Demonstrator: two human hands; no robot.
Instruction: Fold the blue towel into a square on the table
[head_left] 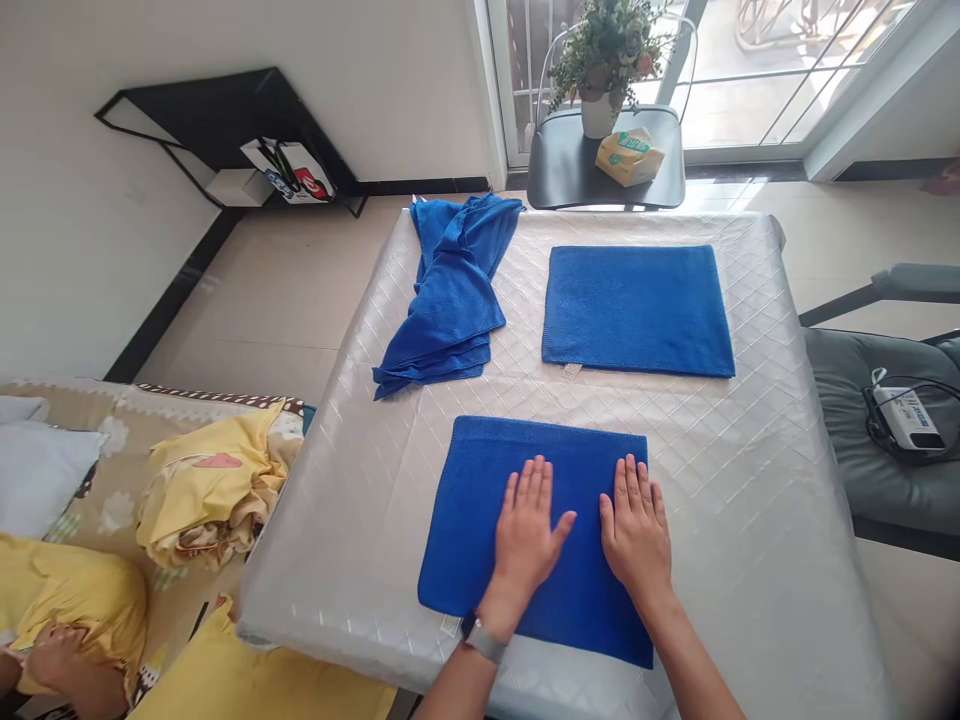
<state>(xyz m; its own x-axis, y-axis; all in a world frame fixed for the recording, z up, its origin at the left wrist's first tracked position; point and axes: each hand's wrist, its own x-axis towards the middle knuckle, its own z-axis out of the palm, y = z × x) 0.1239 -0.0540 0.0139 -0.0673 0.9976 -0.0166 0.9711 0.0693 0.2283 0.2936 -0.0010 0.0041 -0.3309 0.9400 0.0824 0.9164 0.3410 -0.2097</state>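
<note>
A blue cloth (465,530) lies spread flat on the table near me, its small white tag at the front left corner. Flat on its middle rests my left hand (526,530), fingers stretched out and thumb spread, a watch on the wrist. My right hand (637,525) presses palm down at the cloth's right edge, fingers straight. Farther back on the right is another blue cloth (637,310), lying as a neat rectangle with a tag at its front edge. Several crumpled blue cloths (457,290) are heaped at the back left.
A pale quilted cover (360,500) drapes the table. Beyond it, a chair (555,160) carries a potted plant (600,110) and a tissue pack (630,158). At right, a power strip (907,415) sits on a grey chair. A person in yellow (67,590) is at lower left.
</note>
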